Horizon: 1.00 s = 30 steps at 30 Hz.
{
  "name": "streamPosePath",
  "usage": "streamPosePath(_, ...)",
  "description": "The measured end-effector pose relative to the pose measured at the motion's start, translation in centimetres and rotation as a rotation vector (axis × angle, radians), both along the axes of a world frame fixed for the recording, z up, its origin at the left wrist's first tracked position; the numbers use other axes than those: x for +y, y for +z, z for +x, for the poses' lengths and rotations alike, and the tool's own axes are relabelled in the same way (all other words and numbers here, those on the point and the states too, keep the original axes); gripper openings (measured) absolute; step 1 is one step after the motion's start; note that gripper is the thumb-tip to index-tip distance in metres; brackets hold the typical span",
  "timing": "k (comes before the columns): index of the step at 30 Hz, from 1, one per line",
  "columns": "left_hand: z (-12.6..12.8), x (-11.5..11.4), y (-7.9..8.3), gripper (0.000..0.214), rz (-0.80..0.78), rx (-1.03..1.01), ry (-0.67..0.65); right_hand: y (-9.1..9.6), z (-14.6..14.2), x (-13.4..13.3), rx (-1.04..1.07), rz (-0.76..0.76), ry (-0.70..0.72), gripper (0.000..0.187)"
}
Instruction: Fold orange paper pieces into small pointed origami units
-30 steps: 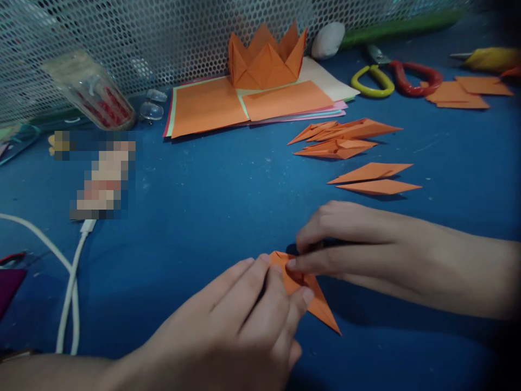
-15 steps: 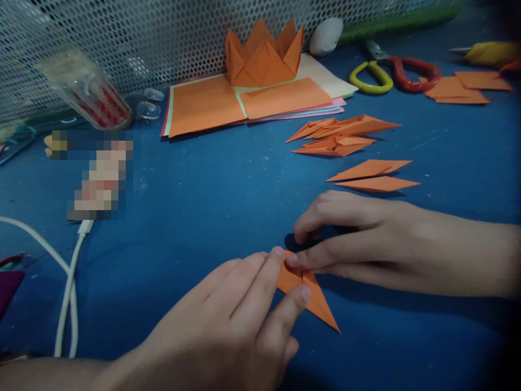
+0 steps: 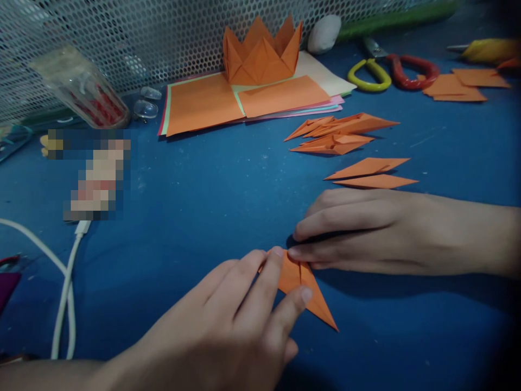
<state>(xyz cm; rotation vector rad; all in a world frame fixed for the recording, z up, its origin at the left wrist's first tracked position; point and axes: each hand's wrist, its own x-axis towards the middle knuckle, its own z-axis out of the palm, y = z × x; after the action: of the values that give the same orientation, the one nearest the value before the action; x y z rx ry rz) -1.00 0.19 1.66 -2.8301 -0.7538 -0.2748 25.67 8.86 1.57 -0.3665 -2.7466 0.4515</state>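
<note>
Creasing, apparently: outspread left fingers pin paper beneath them; right fingers touch its edge (grip unclear). Next likely needs even pressure.

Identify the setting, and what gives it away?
Probably a papercraft spot at a blue desk or table: a crown-like orange paper piece stands on stacked coloured sheets, a scissors-like tool lies to their right, and the left hand presses folded orange paper.

"What's under the left hand?"
"A folded paper, pressed on the blue table; the right hand touches the paper's far edge."
"And the crown?"
"On the back edge of the paper pile."
</note>
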Motion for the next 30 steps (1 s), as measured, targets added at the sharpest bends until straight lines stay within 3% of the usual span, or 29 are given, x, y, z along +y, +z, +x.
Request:
streamPosePath(4,0.0,0.0,0.1,0.045,-0.041,-0.031,0.034,-0.4,-0.1,0.3,0.011,0.010,0.028,0.049)
streamPosePath(10,0.2,0.1,0.2,0.046,-0.117,-0.047,0.039,-0.7,0.3,0.7,0.034,0.028,0.117,0.036)
streamPosePath(21,-0.2,0.5,0.3,0.042,-0.176,-0.024,-0.012,-1.6,1.2,1.4,0.132,-0.029,0.127,0.017)
streamPosePath(30,0.3,0.9,0.8,0.044,-0.174,-0.066,0.022,-0.8,0.5,0.6,0.071,0.036,0.094,0.023)
